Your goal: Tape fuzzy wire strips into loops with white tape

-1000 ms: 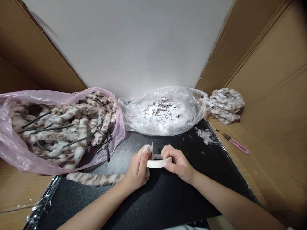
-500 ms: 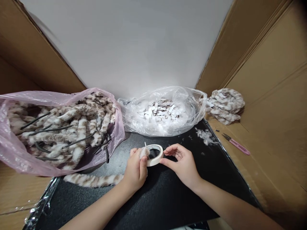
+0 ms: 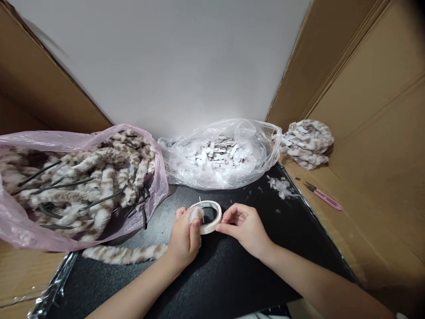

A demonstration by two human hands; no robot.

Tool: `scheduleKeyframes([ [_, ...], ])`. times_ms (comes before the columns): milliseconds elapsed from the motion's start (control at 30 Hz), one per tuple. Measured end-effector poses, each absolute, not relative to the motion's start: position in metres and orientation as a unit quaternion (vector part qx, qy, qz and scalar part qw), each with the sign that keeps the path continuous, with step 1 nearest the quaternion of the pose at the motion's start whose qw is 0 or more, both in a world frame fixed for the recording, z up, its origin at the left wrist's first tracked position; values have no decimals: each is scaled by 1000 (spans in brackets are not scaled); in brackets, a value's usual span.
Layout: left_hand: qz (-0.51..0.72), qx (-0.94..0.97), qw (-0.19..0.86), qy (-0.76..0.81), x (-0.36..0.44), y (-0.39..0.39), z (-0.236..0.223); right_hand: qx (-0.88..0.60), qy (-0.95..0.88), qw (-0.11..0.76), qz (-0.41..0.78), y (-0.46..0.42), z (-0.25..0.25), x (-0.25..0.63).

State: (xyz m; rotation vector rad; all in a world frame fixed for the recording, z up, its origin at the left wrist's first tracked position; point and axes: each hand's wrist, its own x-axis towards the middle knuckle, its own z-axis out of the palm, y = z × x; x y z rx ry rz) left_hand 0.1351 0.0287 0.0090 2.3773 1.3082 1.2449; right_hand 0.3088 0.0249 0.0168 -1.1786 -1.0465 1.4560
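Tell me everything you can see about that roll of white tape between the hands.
The roll of tape is a narrow, off-white ring, apparently paper tape, with small printing inside its open core, too small to read. It sits tilted, hole facing up towards the camera, over the black tabletop; whether it touches it is unclear. Its left side is partly hidden behind the left hand and the furry tip held there. The right hand's thumb and fingertips are at its right edge.

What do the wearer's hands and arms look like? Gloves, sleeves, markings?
Left hand and right hand: bare, no gloves or rings visible. Left forearm and right forearm: no sleeve, watch, cable or marking visible along them.
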Motion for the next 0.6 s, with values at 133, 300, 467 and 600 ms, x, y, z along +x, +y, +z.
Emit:
scheduleKeyframes([
  [133,420,777,92,460,135,27,10,-476,-427,505,580,30,17,312],
  [300,423,771,93,467,134,27,11,-463,-431,506,587,33,18,316],
  [467,424,782,89,449,134,28,14,-456,-447,486,597,31,18,316],
  [600,408,791,84,448,133,29,13,-445,-456,468,612,32,16,317],
])
